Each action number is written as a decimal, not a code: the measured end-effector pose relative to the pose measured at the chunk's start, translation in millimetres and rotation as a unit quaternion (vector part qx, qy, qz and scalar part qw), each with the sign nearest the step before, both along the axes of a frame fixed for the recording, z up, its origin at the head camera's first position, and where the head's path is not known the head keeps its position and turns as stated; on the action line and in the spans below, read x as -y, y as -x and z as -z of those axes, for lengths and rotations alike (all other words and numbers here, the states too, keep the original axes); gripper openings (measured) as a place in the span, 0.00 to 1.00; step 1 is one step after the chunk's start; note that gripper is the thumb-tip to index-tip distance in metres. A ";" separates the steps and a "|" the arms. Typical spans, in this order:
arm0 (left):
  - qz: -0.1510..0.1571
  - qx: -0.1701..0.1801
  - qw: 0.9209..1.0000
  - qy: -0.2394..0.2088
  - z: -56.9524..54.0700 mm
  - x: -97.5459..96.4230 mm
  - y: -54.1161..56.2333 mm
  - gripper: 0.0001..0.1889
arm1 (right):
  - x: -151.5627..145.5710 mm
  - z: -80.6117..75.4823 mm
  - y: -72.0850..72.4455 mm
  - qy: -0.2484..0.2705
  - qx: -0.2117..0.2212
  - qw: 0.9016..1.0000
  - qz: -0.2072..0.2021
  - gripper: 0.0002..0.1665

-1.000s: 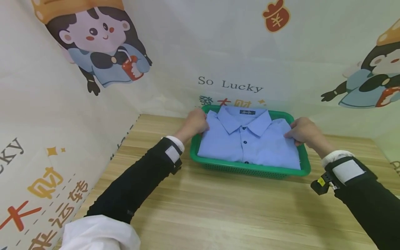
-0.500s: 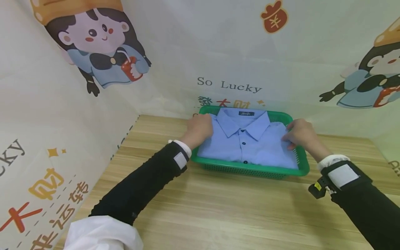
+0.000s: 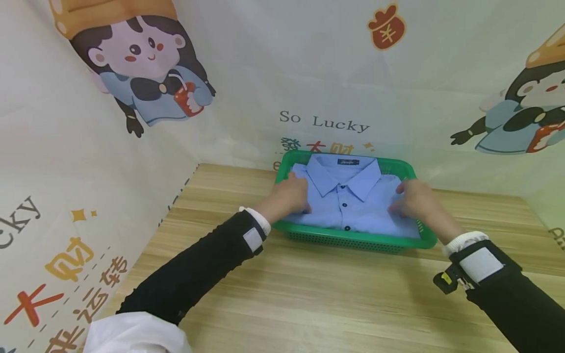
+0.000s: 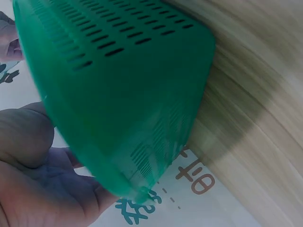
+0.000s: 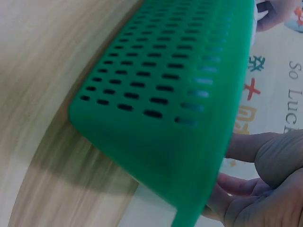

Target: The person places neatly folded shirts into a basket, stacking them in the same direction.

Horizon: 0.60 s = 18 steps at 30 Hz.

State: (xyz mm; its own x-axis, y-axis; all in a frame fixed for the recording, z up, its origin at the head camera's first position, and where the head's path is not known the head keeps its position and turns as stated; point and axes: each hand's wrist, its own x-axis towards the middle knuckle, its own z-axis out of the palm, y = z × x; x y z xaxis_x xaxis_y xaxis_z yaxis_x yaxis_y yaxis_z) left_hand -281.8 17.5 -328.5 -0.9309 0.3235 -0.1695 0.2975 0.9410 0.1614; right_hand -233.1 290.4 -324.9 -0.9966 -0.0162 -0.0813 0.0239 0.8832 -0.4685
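A folded light-blue button-up shirt (image 3: 365,213) lies collar up in a green plastic basket (image 3: 340,239), its collar toward the back wall. My left hand (image 3: 287,197) reaches over the basket's left side, resting on the shirt with loosely bent fingers. On the opposite side, my right hand (image 3: 419,198), slightly blurred, has its thumb and fingers apart at the shirt's right edge. Both wrist views show the hands passing over the green rim (image 4: 61,127), and the fingertips are hidden behind the basket wall (image 5: 156,137).
The basket stands on a wood-grain table (image 3: 326,299), close to a printed cloth backdrop (image 3: 247,98) with cartoon figures and lettering. Cloth also rises along the left side. A small camera (image 3: 447,280) is strapped to the right wrist.
Both hands shift from the shirt's shoulders down toward its near side. My left hand comes inward over the shirt, and the right hand's fingers spread. The basket stays in place.
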 end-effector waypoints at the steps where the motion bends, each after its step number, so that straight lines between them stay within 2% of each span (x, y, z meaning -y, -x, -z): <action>1: 0.002 -0.001 1.000 0.000 1.0 0.2 -0.9 0.33 | 1.7 1.0 -1.5 -0.008 -0.005 1.000 -0.001 0.32; 6: 0.011 -0.024 1.000 -0.012 7.0 1.6 -2.9 0.33 | 8.5 3.2 -7.6 -0.035 -0.021 0.999 -0.009 0.31; 12: 0.020 -0.051 0.998 -0.025 11.3 4.0 -4.1 0.29 | 7.3 6.3 -7.8 -0.032 -0.027 0.999 -0.014 0.30; 15: 0.024 -0.079 0.996 -0.035 11.7 6.9 -4.2 0.28 | 3.7 6.0 -8.1 -0.027 -0.038 0.999 -0.018 0.30; 18: 0.025 -0.122 0.991 -0.050 8.7 13.7 -4.7 0.27 | -2.3 3.0 -9.7 -0.026 -0.047 0.998 -0.028 0.30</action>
State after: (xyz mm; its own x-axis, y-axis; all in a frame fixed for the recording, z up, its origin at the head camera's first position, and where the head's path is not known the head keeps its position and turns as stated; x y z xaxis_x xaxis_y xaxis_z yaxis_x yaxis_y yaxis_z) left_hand -277.1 3.8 -337.1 -0.9227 0.3739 0.0942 0.3849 0.9069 0.1714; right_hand -223.4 292.7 -327.9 -0.9975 -0.0697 0.0095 -0.0672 0.9052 -0.4197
